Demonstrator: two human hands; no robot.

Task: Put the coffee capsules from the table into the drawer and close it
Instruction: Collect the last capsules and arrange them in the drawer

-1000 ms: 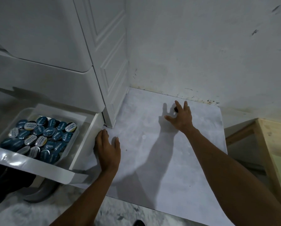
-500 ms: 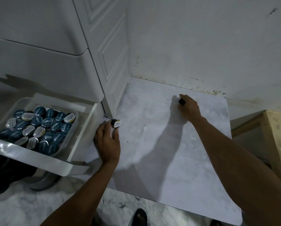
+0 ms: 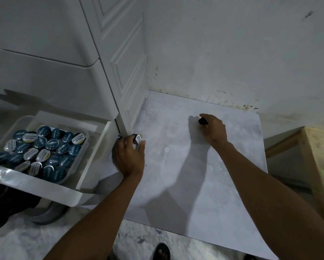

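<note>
Last pickup: left hand (image 3: 128,156) pinches a capsule (image 3: 137,138); right hand (image 3: 213,131) closes on a dark one (image 3: 202,121) — probably another capsule. Next — carry both to the open drawer (image 3: 93,147).

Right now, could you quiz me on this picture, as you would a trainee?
1. True or false: the drawer stands open.
2. What does the left hand hold? A) a spoon B) a capsule with a pale lid C) nothing
3. Fill in: the right hand grips a dark capsule over the ____.

Key: 1 true; the clear tray inside it is crowded with capsules. 2 B. 3 table.
</note>
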